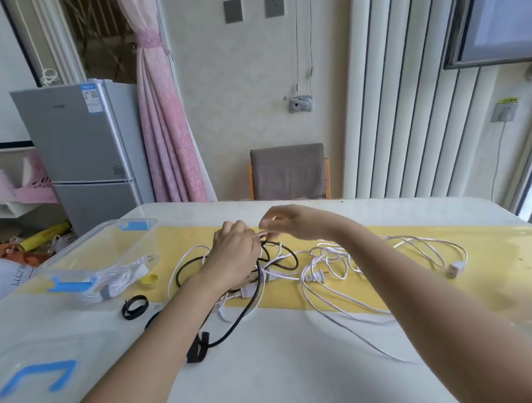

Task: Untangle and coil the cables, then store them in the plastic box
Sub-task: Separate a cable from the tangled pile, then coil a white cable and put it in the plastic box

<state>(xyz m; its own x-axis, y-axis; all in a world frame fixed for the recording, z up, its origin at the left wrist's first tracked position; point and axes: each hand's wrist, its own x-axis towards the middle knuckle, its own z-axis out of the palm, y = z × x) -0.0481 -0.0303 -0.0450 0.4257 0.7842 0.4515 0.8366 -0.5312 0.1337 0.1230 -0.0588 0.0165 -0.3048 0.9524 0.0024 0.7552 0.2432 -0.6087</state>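
Note:
A tangle of white cables [332, 264] and one black cable [282, 256] lies on the yellow mat in the middle of the table. My left hand [235, 254] grips the knot where black and white strands cross. Just beyond it, my right hand [283, 221] pinches a white strand and is slightly blurred. A clear plastic box [85, 246] with blue latches stands at the left and holds one coiled white cable [117, 282]. The black cable trails toward me and ends at a black strap [197, 348].
A clear lid with a blue latch [38, 374] lies at the near left. Black velcro straps [134, 306] and a yellow cap [149, 280] sit beside the box. A white plug [456, 268] rests at the right. A chair [290, 172] stands behind the table.

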